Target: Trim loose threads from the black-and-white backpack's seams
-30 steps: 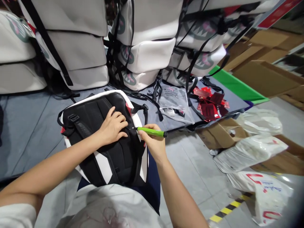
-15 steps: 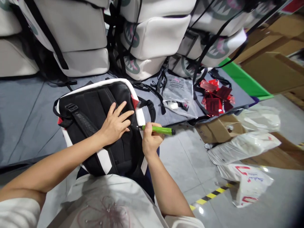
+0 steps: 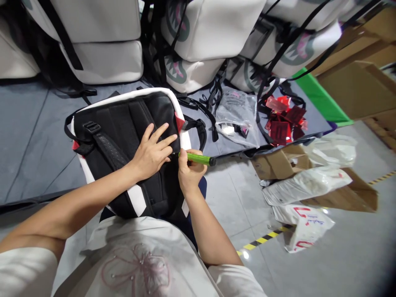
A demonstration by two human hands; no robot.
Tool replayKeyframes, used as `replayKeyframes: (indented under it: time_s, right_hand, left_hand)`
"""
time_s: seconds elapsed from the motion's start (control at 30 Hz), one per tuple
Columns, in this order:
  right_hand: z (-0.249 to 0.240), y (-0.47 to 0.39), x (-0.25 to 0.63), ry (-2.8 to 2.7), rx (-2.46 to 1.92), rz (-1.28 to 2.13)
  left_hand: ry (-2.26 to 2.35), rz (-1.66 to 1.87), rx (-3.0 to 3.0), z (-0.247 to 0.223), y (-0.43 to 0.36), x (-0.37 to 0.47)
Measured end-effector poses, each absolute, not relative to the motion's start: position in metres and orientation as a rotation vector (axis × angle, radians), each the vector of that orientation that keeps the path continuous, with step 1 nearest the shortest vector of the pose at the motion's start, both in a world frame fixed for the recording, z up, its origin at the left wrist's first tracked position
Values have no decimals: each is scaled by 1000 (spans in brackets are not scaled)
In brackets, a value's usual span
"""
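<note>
A black and white backpack (image 3: 123, 123) leans on the table edge in front of me, its padded back and shoulder strap facing up. My left hand (image 3: 153, 152) lies flat on the black panel with its fingers spread. Wrapped round a green pen-shaped tool (image 3: 199, 158) with a black end is my right hand (image 3: 191, 173), at the backpack's right side. The tool points left toward the black fabric, close to my left fingertips. Its tip is hard to make out, and I cannot tell whether it touches the fabric.
White backpacks (image 3: 213, 37) with dangling black straps are stacked along the back of the grey table (image 3: 27, 136). A clear plastic bag (image 3: 238, 111) and red shiny packets (image 3: 280, 132) lie to the right. Cardboard boxes (image 3: 274, 165) and white plastic bags (image 3: 309, 185) are on the floor.
My right hand has moved left with the green tool, bringing its tip closer to my left fingers. The view has shifted slightly; my left hand stays flat on the backpack.
</note>
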State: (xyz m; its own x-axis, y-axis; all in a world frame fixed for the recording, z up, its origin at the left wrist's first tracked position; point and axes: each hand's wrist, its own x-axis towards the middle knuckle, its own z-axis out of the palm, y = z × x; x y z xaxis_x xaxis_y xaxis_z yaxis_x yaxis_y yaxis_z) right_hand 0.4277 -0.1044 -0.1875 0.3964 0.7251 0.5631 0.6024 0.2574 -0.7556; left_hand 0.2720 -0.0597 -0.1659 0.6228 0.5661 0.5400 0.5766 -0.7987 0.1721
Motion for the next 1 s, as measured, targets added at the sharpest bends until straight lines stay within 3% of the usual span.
replayKeyframes:
  time_s: [1.0]
  right_hand:
    - [-182, -101, 432, -1305, -1529, 307]
  left_hand:
    - [-1043, -939, -2748, -173, -64, 272]
